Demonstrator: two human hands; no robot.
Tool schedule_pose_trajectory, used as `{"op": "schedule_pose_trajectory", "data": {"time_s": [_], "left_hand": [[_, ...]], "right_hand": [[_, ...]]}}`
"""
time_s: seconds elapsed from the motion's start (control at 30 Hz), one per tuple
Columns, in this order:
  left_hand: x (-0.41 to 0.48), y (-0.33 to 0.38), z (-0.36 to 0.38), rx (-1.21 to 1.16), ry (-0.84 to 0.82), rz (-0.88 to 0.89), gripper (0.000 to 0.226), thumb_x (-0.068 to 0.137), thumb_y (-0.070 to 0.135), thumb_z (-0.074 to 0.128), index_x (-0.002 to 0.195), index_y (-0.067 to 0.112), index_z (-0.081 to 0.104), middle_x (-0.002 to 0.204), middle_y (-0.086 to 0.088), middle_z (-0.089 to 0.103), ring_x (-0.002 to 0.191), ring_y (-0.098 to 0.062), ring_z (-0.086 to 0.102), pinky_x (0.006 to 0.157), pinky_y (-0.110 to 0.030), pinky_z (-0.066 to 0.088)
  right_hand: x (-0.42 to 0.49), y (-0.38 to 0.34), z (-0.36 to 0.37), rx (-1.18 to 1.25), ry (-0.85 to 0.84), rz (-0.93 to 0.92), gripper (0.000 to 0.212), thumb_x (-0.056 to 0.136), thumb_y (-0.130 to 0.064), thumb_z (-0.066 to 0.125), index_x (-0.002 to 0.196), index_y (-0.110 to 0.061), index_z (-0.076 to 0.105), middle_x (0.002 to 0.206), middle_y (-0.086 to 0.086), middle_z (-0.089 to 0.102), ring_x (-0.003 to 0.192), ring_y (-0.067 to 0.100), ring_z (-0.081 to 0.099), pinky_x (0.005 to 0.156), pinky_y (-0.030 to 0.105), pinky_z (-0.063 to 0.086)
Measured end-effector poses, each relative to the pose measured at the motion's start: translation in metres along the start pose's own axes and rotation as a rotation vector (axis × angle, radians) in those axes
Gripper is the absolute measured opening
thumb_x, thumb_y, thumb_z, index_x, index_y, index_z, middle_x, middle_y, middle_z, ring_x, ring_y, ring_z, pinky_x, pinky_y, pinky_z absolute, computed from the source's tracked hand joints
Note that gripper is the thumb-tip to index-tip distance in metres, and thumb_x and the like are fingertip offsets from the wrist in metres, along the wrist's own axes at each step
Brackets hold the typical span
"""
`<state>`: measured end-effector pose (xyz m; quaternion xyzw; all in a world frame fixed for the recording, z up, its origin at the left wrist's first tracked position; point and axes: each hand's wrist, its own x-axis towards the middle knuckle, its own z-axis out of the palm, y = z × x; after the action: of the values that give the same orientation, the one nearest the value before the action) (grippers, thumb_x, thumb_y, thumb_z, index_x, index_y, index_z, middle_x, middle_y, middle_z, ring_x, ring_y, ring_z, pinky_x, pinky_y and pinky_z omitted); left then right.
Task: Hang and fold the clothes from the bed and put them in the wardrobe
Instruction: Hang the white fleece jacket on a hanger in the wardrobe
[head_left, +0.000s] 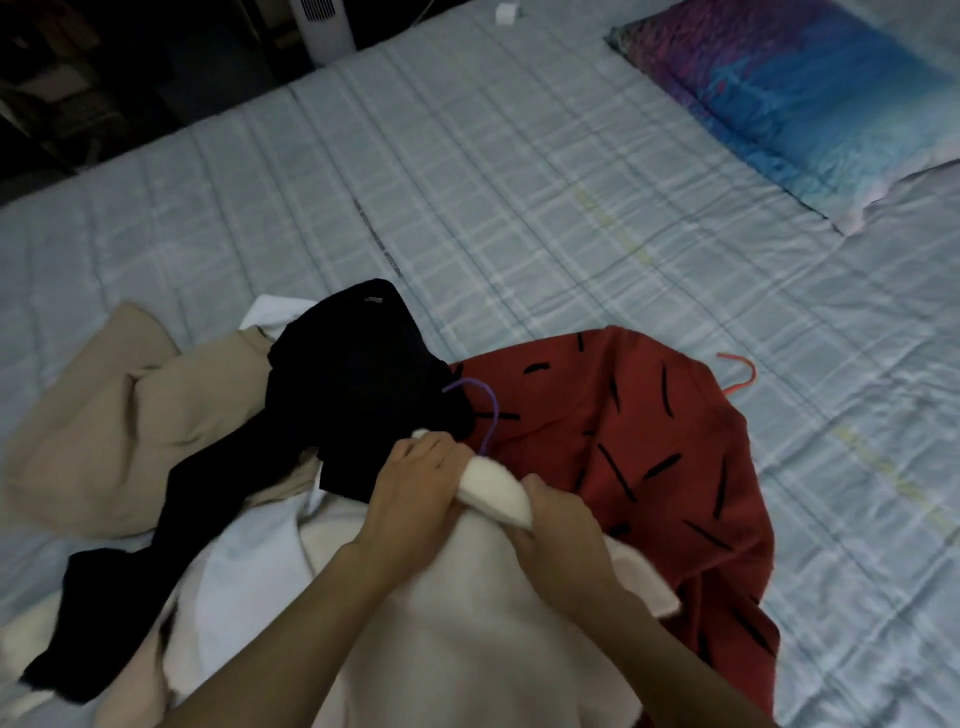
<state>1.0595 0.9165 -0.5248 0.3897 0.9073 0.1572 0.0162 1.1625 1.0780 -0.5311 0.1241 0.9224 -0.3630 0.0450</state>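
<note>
- The left hand (415, 480) and the right hand (558, 522) both clutch the bunched top edge of a cream garment (467, 639), fingers curled over the cloth. The hook of a purple hanger (488, 410) sticks out just past the left knuckles.
- The step appears to be seating the garment on that hanger. Done well, each shoulder would be eased over one hanger arm in turn, with the hook centred in the neck opening. The cloth would then be smoothed down so that it does not slide off when lifted.
- The hook lies against a black garment (363, 384), so it would need lifting free to avoid a snag.
- Both forearms reach forward from the bottom edge with the backs of the hands up. The hands are close together, the left a little farther ahead.
- The cream garment lies on the near part of the bed (519, 182), spreading back toward the person.
- To the right lies a red garment (649, 431), with the hook of an orange hanger (743, 374) showing at its far side.
- A beige garment (130, 415) lies at the left and a pillow (805, 93) far off at the right.
</note>
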Motion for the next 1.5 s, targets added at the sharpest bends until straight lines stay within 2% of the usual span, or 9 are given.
{"op": "schedule_pose_trajectory", "data": {"time_s": [0.23, 0.37, 0.47, 0.7, 1.0, 1.13, 1.23, 1.37, 1.5], "left_hand": [[-0.002, 0.042, -0.098, -0.181, 0.241, 0.119, 0.027, 0.084, 0.021, 0.056, 0.111, 0.018, 0.055, 0.101, -0.007, 0.062, 0.097, -0.024, 0.054, 0.076, -0.045, 0.047], [-0.013, 0.077, -0.168, -0.152, 0.468, 0.181, 0.032, 0.08, 0.01, 0.076, 0.109, 0.007, 0.063, 0.106, -0.011, 0.062, 0.1, -0.03, 0.056, 0.088, -0.041, 0.047], [-0.032, 0.104, -0.221, -0.137, 0.663, 0.132, 0.039, 0.083, 0.03, 0.074, 0.113, 0.006, 0.063, 0.119, -0.016, 0.06, 0.113, -0.03, 0.053, 0.103, -0.034, 0.037], [-0.109, 0.161, -0.331, -0.124, 1.05, 0.031, 0.066, 0.073, 0.04, 0.079, 0.119, 0.005, 0.046, 0.121, -0.013, 0.043, 0.114, -0.018, 0.043, 0.1, -0.024, 0.037], [-0.218, 0.237, -0.427, 0.075, 1.117, 0.181, 0.019, 0.093, 0.028, 0.055, 0.103, 0.013, 0.051, 0.084, -0.012, 0.062, 0.071, -0.025, 0.057, 0.067, -0.027, 0.043], [-0.266, 0.276, -0.444, -0.145, 1.212, 0.11, 0.056, 0.082, 0.028, 0.067, 0.126, 0.003, 0.043, 0.114, 0.007, 0.055, 0.081, -0.002, 0.057, 0.065, -0.017, 0.048], [-0.293, 0.286, -0.449, 0.011, 1.181, 0.126, 0.055, 0.085, 0.019, 0.068, 0.136, 0.007, 0.049, 0.116, -0.008, 0.067, 0.085, -0.019, 0.067, 0.07, -0.03, 0.055], [-0.325, 0.291, -0.444, 0.088, 1.181, 0.032, 0.034, 0.088, 0.016, 0.062, 0.12, 0.004, 0.066, 0.101, -0.015, 0.07, 0.085, -0.032, 0.067, 0.072, -0.04, 0.053], [-0.363, 0.308, -0.44, 0.129, 1.197, -0.087, 0.027, 0.09, 0.018, 0.058, 0.113, 0.008, 0.068, 0.096, -0.009, 0.065, 0.082, -0.027, 0.061, 0.065, -0.034, 0.045]], "right_hand": [[-0.03, -0.061, -0.086, 0.133, 0.17, -0.192, 0.014, 0.077, -0.041, 0.052, 0.077, -0.027, 0.052, 0.062, -0.013, 0.054, 0.054, 0.005, 0.05, 0.051, 0.019, 0.031], [-0.057, -0.105, -0.15, 0.097, 0.235, -0.349, 0.013, 0.075, -0.034, 0.058, 0.073, -0.028, 0.046, 0.059, -0.012, 0.052, 0.054, 0.01, 0.051, 0.049, 0.03, 0.036], [-0.084, -0.138, -0.199, 0.086, 0.285, -0.464, 0.013, 0.074, -0.034, 0.06, 0.077, -0.021, 0.056, 0.065, -0.008, 0.062, 0.059, 0.013, 0.059, 0.051, 0.037, 0.044], [-0.175, -0.215, -0.298, 0.084, 0.391, -0.764, 0.018, 0.078, -0.036, 0.059, 0.079, -0.018, 0.06, 0.065, -0.008, 0.062, 0.059, 0.012, 0.061, 0.052, 0.036, 0.047], [-0.3, -0.298, -0.377, -0.064, 0.422, -1.042, 0.012, 0.078, -0.035, 0.063, 0.086, -0.041, 0.055, 0.074, -0.024, 0.058, 0.07, -0.008, 0.058, 0.06, 0.013, 0.039], [-0.343, -0.324, -0.392, -0.084, 0.404, -1.081, 0.016, 0.079, -0.038, 0.067, 0.094, -0.032, 0.066, 0.081, -0.028, 0.062, 0.078, -0.011, 0.062, 0.064, 0.006, 0.039], [-0.364, -0.334, -0.387, -0.127, 0.459, -1.083, 0.021, 0.077, -0.042, 0.071, 0.094, -0.038, 0.061, 0.08, -0.032, 0.061, 0.079, -0.013, 0.06, 0.066, 0.004, 0.037], [-0.38, -0.33, -0.363, -0.126, 0.763, -0.929, 0.049, 0.063, -0.051, 0.076, 0.098, -0.018, 0.066, 0.095, -0.006, 0.062, 0.086, 0.008, 0.056, 0.072, 0.021, 0.04], [-0.41, -0.318, -0.319, -0.068, 1.03, -0.762, 0.051, 0.06, -0.03, 0.085, 0.1, -0.016, 0.057, 0.1, 0.003, 0.051, 0.092, 0.021, 0.048, 0.076, 0.037, 0.04]]}}
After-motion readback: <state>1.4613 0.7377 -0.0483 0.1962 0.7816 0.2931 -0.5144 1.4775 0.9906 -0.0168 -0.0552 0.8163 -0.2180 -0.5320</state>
